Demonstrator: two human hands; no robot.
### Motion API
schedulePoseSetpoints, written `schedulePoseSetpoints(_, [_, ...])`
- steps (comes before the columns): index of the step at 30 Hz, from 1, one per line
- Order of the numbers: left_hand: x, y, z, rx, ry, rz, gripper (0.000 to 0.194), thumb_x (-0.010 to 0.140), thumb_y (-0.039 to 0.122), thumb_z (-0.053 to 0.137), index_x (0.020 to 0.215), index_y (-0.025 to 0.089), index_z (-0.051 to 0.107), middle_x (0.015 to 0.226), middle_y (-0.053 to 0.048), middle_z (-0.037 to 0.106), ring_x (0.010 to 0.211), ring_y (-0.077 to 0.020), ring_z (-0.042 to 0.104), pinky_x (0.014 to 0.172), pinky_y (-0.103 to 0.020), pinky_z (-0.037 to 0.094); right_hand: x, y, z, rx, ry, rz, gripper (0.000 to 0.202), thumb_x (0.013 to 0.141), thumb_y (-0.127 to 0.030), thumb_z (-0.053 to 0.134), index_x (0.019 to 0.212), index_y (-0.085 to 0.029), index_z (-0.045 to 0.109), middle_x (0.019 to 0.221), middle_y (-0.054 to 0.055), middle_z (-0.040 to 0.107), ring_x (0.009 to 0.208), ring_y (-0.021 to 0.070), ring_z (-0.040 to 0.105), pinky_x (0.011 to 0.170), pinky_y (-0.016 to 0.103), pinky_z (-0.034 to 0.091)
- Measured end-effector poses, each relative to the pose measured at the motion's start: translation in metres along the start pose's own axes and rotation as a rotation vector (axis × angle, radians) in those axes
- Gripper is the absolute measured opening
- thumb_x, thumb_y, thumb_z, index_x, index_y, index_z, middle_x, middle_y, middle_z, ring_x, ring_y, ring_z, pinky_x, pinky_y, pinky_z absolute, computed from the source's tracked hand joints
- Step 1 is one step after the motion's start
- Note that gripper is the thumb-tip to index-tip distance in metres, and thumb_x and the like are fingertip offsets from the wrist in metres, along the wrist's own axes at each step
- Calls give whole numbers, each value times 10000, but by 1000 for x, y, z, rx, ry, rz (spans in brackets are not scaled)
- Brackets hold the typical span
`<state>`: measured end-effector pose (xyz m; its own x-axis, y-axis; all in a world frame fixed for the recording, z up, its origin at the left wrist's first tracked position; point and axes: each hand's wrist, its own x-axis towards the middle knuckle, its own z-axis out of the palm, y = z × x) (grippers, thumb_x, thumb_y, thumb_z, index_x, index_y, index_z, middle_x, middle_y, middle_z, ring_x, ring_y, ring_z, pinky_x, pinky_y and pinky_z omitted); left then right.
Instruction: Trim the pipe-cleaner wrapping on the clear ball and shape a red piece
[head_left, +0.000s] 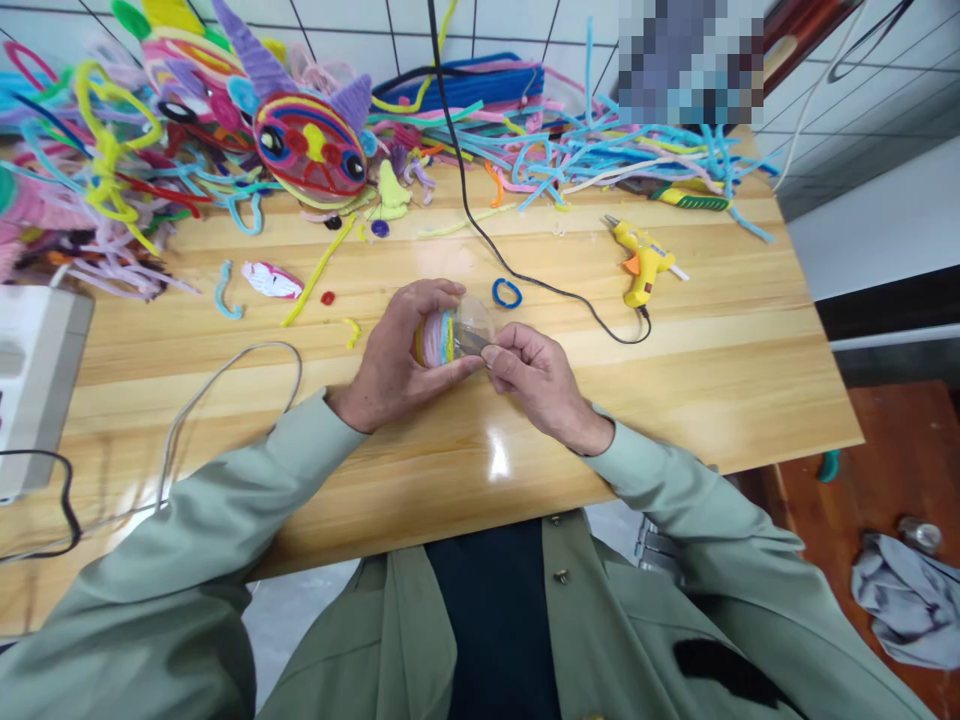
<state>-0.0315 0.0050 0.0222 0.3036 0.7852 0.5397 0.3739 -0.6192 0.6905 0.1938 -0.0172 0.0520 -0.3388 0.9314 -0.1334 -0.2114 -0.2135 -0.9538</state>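
Left hand (397, 350): wrapped around the banded clear cup (474, 316);
Right hand (534, 378): narrow pinch at its clear end; pinched item unclear;
Cup: between both hands, over the table (675, 390); best steadied lightly, without crushing the wall.

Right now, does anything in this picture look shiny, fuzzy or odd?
Head view: a white glare spot on the table, nearer the person than the hands; square blocks hiding a patch at top right; the clear plastic piece looks hazy, so detail by the right hand is hard to read.
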Motion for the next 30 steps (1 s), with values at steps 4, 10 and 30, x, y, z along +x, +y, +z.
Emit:
schedulePoseSetpoints(4, [-1, -2, 0, 9, 18, 34, 630, 1009, 653, 871, 1436, 308, 562, 1486, -141, 712, 1437, -353, 697, 1214, -606, 603, 1, 0, -2, -18, -10, 29, 449, 933, -594, 905, 870, -232, 648, 622, -91, 555, 557, 85, 445, 559, 250, 375])
schedulePoseSetpoints(10, [-2, -5, 0, 13, 21, 24, 675, 1002, 740, 833, 1448, 317, 554, 1496, -150, 699, 1455, -364, 681, 1223, -629, 587, 0, -4, -6, -56, -59, 42, 428, 947, -567, 897, 846, -223, 665, 602, -85, 566, 545, 85, 426, 541, 255, 333])
schedulePoseSetpoints(30, [-1, -14, 3, 5, 36, 34, 949, 783, 863, 941, 1470, 318, 581, 1527, -165, 687, 1477, -416, 661, 1251, -676, 555, -3, -18, -40, -398, 190, -195, 481, 1008, -712, 792, 927, -256, 664, 673, -56, 586, 593, 131, 434, 624, 301, 395])
